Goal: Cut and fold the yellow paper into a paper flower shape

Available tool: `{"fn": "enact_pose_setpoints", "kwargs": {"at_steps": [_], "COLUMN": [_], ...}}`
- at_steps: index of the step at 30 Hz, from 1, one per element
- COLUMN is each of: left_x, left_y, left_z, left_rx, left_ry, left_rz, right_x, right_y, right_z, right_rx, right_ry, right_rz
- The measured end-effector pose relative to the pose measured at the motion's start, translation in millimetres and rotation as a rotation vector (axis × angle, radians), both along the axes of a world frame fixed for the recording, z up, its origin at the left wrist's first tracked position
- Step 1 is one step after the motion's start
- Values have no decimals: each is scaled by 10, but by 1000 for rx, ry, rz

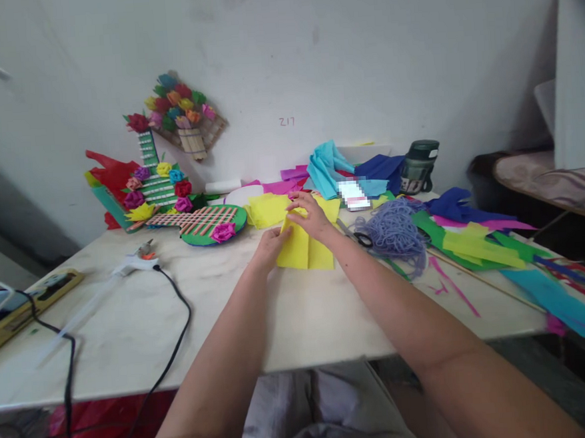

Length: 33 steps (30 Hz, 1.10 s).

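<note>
A sheet of yellow crepe paper [302, 250], creased down its middle, stands between my hands above the front of the table. My left hand [273, 246] is closed on its left edge, thumb against the paper. At the upper part of the same sheet, my right hand [308, 214] has its fingers bent and pinched on the paper; the fingertips are partly hidden. Behind them lies more yellow paper [266, 211]. Black-handled scissors [363, 239] rest to the right of my right hand, against a tangle of purple-blue yarn [393, 232].
On the left are a decorated guitar-shaped craft [207, 225], a glue gun [138, 262] with a black cord, and a power strip [32, 304]. A dark bottle [419, 167] stands at the back right. Coloured paper strips [479, 246] and a thin stick [487, 282] lie rightward.
</note>
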<state>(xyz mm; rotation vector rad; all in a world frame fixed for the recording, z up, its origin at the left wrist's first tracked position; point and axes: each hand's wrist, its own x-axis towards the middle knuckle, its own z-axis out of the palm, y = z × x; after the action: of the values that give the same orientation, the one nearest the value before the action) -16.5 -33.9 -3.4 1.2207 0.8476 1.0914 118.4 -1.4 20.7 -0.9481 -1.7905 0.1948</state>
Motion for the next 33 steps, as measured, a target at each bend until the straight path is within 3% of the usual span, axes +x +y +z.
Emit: {"fn": "enact_pose_setpoints", "kwargs": {"at_steps": [4,15,33], "left_x": [8,-10,-59], "left_y": [-25,-16,-4], "left_z": [17,-3,1], "left_rx": [-26,-66,-155], "left_ry": [-7,-13,69], "left_rz": [-35,-59,-95], "right_x": [25,12,-6], "right_y": [8,54,43], "right_z": [0,-65,-81], "right_rx": [-44,-361,-343], "right_ry": [72,401,442], "right_rz": [88,256,196]}}
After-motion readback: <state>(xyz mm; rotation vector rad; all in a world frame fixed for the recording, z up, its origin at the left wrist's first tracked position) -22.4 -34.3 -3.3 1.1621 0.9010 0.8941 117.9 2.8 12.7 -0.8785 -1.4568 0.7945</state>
